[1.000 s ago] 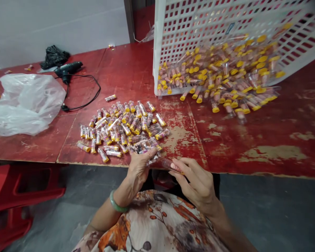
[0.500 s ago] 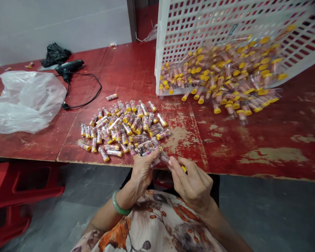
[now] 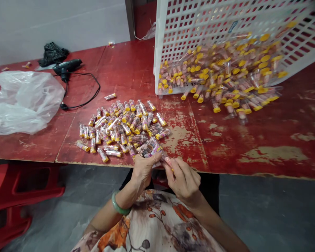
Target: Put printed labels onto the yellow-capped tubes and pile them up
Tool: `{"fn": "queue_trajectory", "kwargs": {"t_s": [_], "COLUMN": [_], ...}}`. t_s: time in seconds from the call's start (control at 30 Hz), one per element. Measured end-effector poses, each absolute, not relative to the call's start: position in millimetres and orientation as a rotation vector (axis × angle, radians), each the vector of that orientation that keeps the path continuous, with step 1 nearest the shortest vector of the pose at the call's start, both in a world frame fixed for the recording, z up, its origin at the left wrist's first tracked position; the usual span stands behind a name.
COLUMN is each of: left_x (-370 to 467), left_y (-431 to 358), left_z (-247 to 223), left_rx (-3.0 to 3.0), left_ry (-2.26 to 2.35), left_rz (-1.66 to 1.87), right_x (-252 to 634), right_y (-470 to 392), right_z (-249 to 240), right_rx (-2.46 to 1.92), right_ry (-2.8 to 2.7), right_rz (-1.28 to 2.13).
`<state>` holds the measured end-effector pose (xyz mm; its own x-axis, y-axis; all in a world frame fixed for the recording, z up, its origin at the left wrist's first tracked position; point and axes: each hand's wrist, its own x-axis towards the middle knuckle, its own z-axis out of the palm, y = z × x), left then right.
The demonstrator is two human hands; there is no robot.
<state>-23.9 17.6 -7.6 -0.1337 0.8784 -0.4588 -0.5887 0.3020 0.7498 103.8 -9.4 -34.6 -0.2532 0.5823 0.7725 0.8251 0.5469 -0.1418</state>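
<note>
My left hand (image 3: 144,170) is closed on a small bunch of printed clear plastic sleeves (image 3: 150,147), thumb on top, over the table's front edge. In the fingers of my right hand (image 3: 185,179) is a small clear tube (image 3: 168,160) with pink contents; a little of its yellow cap shows below the fingers. The tube's far end meets the sleeves by my left thumb; how deep it sits inside one I cannot tell. Just beyond my left hand lies a spread of sleeved tubes (image 3: 118,134) with yellow caps.
A white plastic basket (image 3: 159,45) lies tipped at the back right, with unsleeved yellow-capped tubes (image 3: 225,75) spilling onto the red table (image 3: 252,140). At the left are a heat gun (image 3: 70,65) with its cord, a clear plastic bag (image 3: 28,101) and a black bag (image 3: 53,54). Red stools (image 3: 36,182) stand below.
My right hand has moved left towards my left hand, bringing the tube closer to the sleeves. My left hand has hardly moved. The view has shifted slightly.
</note>
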Motion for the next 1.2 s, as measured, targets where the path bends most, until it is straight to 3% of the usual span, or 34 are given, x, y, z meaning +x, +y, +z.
{"fn": "queue_trajectory", "kwargs": {"t_s": [0.1,0.27,0.4,0.9,1.2], "left_x": [-28,-37,-37,-28,-23], "left_y": [19,25,26,15,15], "left_z": [-10,-11,-7,-1,-4], "left_rx": [0.325,0.286,0.246,0.298,0.275], "left_ry": [1.118,1.033,0.998,0.968,0.964], "left_rz": [1.222,1.173,1.111,0.926,1.005], "right_x": [105,117,122,119,110], "right_y": [-4,6,3,9,3], "right_z": [-33,-19,-18,-9,-29], "right_rx": [-1.087,-0.914,-1.016,-1.037,-0.970], "right_ry": [-1.990,-1.996,-1.814,-1.654,-1.698], "right_rz": [-0.233,0.496,0.663,0.657,0.182]}}
